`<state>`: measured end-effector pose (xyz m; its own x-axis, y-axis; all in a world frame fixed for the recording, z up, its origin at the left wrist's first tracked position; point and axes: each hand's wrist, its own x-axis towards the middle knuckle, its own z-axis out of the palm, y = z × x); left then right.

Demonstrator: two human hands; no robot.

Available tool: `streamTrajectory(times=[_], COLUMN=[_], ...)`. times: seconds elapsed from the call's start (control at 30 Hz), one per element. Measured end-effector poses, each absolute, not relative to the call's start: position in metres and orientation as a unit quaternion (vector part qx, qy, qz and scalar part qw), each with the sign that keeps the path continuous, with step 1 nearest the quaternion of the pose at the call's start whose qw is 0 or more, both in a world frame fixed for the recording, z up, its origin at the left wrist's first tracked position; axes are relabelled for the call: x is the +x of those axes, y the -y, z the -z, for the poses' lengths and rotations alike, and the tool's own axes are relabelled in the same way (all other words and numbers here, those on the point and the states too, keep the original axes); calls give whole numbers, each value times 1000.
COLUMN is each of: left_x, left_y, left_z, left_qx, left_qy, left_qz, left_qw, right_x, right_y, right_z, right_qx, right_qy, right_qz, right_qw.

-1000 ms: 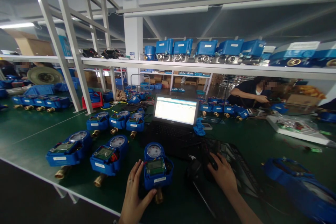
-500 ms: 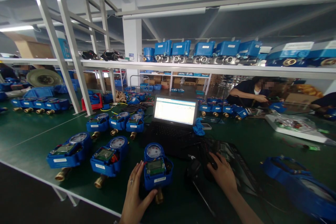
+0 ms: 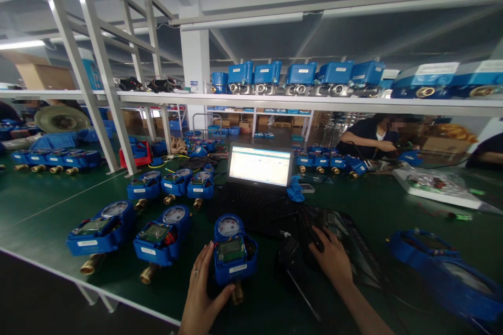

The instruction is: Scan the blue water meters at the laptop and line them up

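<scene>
In front of me on the green bench lies a blue water meter (image 3: 236, 259) with a round dial, a small display and a brass pipe end. My left hand (image 3: 204, 285) holds it by the near left side, fingers along the casing and thumb by the brass end. My right hand (image 3: 333, 259) is closed over a black computer mouse (image 3: 315, 239). Between the hands lies a black handheld scanner (image 3: 290, 256), its details dim. Behind the meter stands an open laptop (image 3: 259, 166) with a lit screen.
More blue meters (image 3: 159, 235) lie on the left. Another meter (image 3: 448, 272) is near my right arm. A shelf (image 3: 275, 98) with blue meters crosses above the bench. A white tray (image 3: 444, 193) holds bagged parts. A co-worker (image 3: 373, 136) sits across the bench.
The view has shifted slightly, so things appear a little further left. The contents of the laptop screen look slightly different. Both hands keep their places on the meter and mouse.
</scene>
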<state>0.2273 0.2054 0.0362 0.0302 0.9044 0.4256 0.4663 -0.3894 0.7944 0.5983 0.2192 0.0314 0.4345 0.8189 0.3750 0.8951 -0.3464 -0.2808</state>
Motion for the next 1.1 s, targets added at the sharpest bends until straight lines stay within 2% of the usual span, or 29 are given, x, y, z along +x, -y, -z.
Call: streamTrajectory(times=[0.47, 0.67, 0.83, 0.9, 1.0, 1.1], left_x=[225, 218, 214, 215, 219, 221], left_y=[-206, -213, -214, -214, -214, -214], left_z=[-35, -24, -23, -24, -26, -30], left_qx=[689, 708, 730, 732, 730, 730], left_qy=[-511, -516, -510, -511, -504, -499], left_qz=[-459, -432, -399, -397, -416, -428], left_qw=[231, 214, 219, 215, 200, 188], right_x=[598, 600, 577, 556, 521, 500], right_y=[-218, -219, -202, -187, -164, -152], right_z=[-34, -32, -57, -67, -76, -78], right_qx=[-819, -804, -784, -779, -783, -784], right_qy=[526, 538, 533, 543, 558, 568], right_qz=[82, 80, 118, 57, -102, -137], right_qw=[214, 242, 296, 309, 256, 209])
